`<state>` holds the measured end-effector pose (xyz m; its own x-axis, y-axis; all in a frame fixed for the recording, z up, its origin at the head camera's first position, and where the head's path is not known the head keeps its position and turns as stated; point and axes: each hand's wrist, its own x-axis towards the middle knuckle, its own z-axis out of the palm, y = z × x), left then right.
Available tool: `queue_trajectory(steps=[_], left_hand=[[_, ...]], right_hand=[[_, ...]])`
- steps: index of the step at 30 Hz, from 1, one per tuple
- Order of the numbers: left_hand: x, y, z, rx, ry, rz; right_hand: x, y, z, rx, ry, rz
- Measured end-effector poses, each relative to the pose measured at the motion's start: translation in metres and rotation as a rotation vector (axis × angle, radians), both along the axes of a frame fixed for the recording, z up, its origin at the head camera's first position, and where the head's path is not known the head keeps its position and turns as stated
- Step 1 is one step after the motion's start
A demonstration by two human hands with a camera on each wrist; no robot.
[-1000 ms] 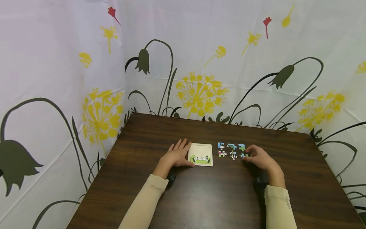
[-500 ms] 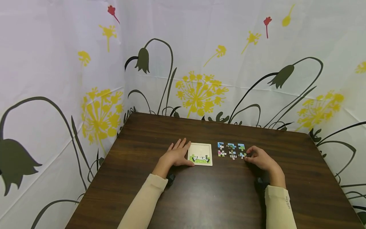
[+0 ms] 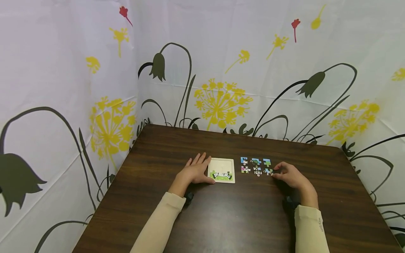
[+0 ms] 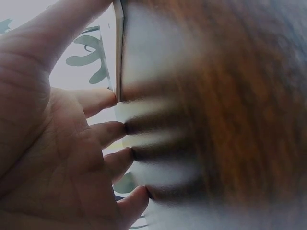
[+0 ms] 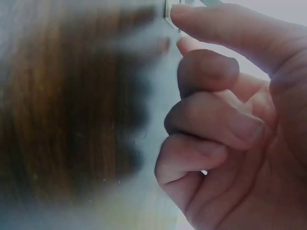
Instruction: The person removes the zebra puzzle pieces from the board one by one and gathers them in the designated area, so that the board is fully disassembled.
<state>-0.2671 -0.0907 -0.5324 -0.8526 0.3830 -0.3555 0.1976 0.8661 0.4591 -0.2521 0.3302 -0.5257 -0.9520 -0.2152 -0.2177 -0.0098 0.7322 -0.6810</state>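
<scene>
My left hand (image 3: 195,172) lies with spread, fairly straight fingers against the left side of a square wooden puzzle tray (image 3: 221,165). Its thumb is at the tray's near corner, its index finger at the far one. Black-and-white printed pieces on green sit along the tray's near edge; the remaining base is bare. My right hand (image 3: 290,175) is just right of the lower right puzzle piece (image 3: 268,171), thumb and index finger slightly apart. In the right wrist view, the other fingers (image 5: 201,110) are curled toward the palm. Whether the thumb touches that piece is unclear.
Several loose puzzle pieces (image 3: 256,161) lie in two rows between the tray and my right hand. All stand on a dark wood-grain table (image 3: 227,211). Behind it hangs a white flower-printed cloth (image 3: 196,52). Both wrists wear dark camera mounts.
My right hand has drawn slightly right, its thumb and index finger coming off the lower right piece, which now shows more fully. My left hand and the tray stay in place.
</scene>
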Motion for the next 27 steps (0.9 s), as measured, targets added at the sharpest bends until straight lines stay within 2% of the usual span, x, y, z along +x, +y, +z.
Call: queue_trajectory(steps=[4,9,16,21,27], left_hand=[[0.000,0.001,0.001,-0.004,0.007,-0.003],[-0.002,0.001,-0.001,0.005,0.011,-0.007],[-0.002,0.001,-0.001,0.006,-0.001,-0.012],[-0.006,0.001,-0.009,0.002,0.000,-0.015],[-0.012,-0.001,-0.017,-0.016,-0.012,-0.013]], right_hand=[[0.000,-0.004,0.005,-0.010,0.051,0.012],[-0.003,-0.029,0.012,-0.043,0.091,0.058],[-0.009,-0.088,0.013,-0.017,0.121,0.191],[-0.008,-0.133,0.011,0.000,0.129,0.289],[-0.010,-0.173,0.005,0.038,0.105,0.343]])
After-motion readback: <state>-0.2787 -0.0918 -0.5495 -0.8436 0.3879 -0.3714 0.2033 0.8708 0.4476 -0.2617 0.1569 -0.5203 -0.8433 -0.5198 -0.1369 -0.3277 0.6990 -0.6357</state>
